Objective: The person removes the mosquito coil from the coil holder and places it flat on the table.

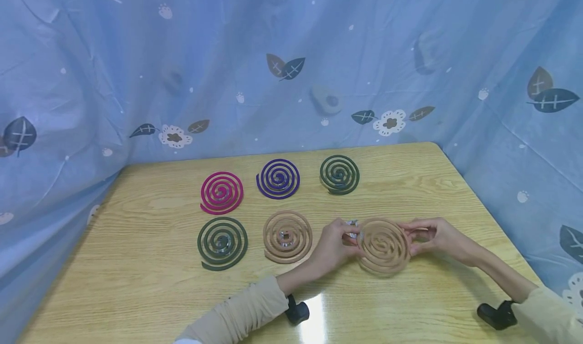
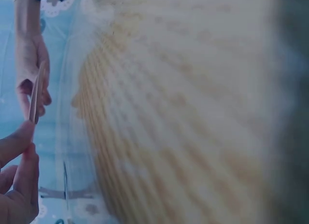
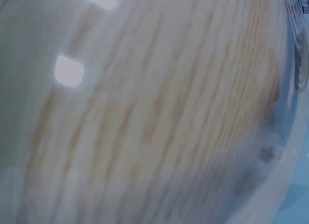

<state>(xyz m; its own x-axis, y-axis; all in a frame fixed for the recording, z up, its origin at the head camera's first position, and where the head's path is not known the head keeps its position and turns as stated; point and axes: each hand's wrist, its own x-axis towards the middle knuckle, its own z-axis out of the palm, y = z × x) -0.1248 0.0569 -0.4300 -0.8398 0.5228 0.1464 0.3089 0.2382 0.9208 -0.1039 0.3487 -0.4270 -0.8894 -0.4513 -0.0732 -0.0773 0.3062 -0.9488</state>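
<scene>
Grip: left hand point(image 1: 331, 243), right hand point(image 1: 439, 239) are pinching one tan spiral point(image 1: 381, 243)!
Table point(image 1: 136, 298): two green spirals point(image 1: 221, 242) point(image 1: 339, 174), one pink spiral point(image 1: 221, 192), one purple spiral point(image 1: 279, 178), second tan spiral point(image 1: 275, 237) are lying flat.

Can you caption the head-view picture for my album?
Left hand and right hand hold a tan mosquito coil; five more coils lie on the wooden table.

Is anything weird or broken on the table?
Nothing looks spilled or broken. One odd bit: a small shiny piece shows beside the tan spiral that the left hand and right hand hold. On the other tan spiral, shiny bits show in the middle instead.
</scene>
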